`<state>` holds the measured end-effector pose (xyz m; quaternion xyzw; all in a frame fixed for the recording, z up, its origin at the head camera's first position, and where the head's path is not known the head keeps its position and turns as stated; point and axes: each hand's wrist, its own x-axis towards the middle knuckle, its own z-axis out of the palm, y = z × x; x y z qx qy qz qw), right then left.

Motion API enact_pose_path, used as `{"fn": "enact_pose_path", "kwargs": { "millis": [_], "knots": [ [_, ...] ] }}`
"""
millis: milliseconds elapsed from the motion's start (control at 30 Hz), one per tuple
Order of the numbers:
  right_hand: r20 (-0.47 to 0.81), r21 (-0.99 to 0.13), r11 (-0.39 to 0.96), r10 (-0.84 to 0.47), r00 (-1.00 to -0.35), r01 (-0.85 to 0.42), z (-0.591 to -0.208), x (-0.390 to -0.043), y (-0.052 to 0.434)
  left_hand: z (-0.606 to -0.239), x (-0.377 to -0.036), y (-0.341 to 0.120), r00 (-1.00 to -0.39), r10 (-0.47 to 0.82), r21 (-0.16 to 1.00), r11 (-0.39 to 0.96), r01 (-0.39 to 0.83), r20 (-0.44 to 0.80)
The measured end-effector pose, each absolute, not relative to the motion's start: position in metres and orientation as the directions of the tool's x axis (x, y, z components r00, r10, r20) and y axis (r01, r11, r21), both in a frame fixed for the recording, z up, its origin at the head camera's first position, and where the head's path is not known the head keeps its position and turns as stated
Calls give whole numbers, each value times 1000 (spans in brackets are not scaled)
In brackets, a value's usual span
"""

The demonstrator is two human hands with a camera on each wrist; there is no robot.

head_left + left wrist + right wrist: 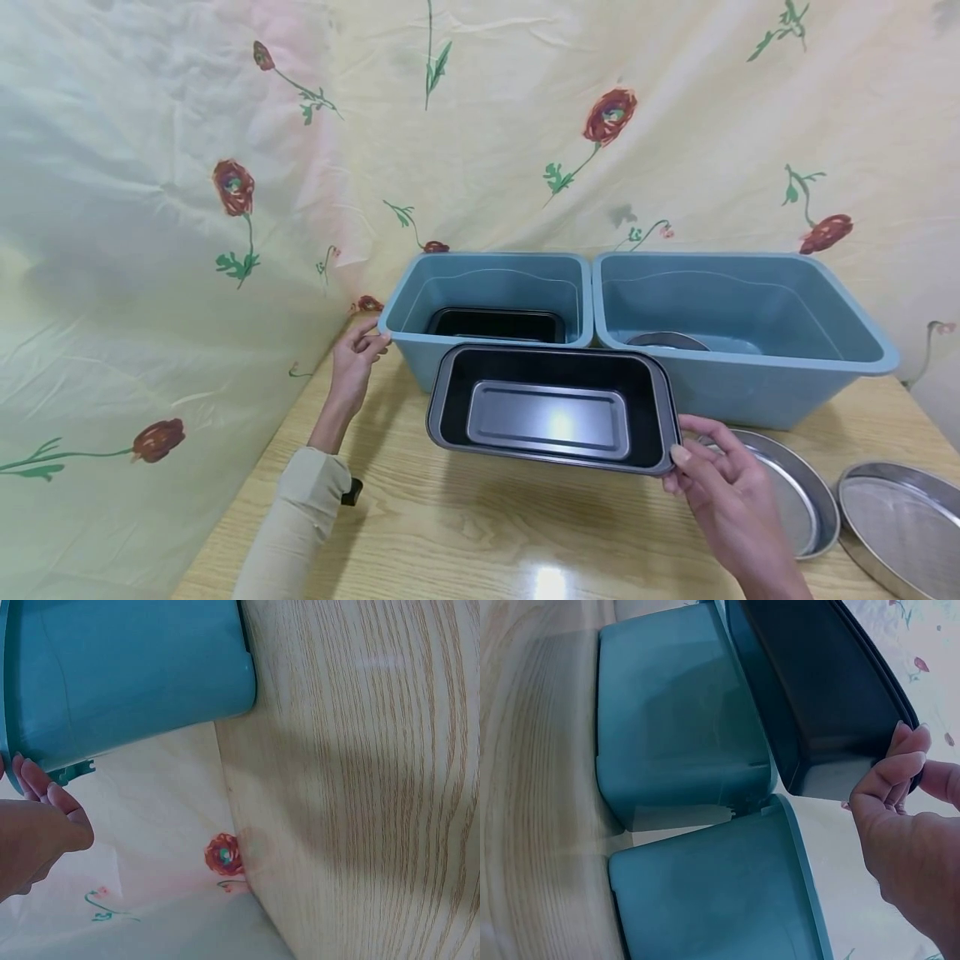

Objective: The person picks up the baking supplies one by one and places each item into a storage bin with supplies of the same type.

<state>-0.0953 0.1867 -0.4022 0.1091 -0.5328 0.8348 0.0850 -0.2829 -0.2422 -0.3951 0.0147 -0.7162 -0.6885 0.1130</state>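
Observation:
A black loaf pan [551, 417] is held in the air in front of the bins, its inside facing me. My right hand [731, 492] pinches the pan's right end, thumb on the rim and fingers beneath; the right wrist view shows the same grip on the dark pan [840, 697]. At the left blue bin [408, 350], my left hand [356, 358] holds the near left corner of the rim. In the left wrist view its curled fingers meet the bin's edge [11, 690]. Another black loaf pan [495, 323] lies inside that bin.
To the right a second blue bin [750, 387] adjoins the first, with a round metal pan [667, 340] partly visible inside. Two round metal pans [795, 500] [907, 525] lie at the table's right. Flowered cloth [487, 167] hangs behind and left of the wooden table [480, 533].

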Motion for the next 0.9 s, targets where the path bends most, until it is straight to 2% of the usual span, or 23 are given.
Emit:
{"fn": "enact_pose_path", "kwargs": {
  "millis": [300, 533, 900],
  "knots": [
    [317, -847, -443, 22, -948, -294, -397, -101, 184, -395, -281, -242, -974, -177, 989, 58, 135, 144],
    [381, -792, -512, 13, -925, -333, -395, -107, 180, -394, -281, -241, -974, -171, 989, 46, 141, 147],
    [364, -812, -474, 45, -930, -340, -389, -117, 174, -394, -282, -242, -977, -168, 991, 50, 126, 132]
  ]
}}
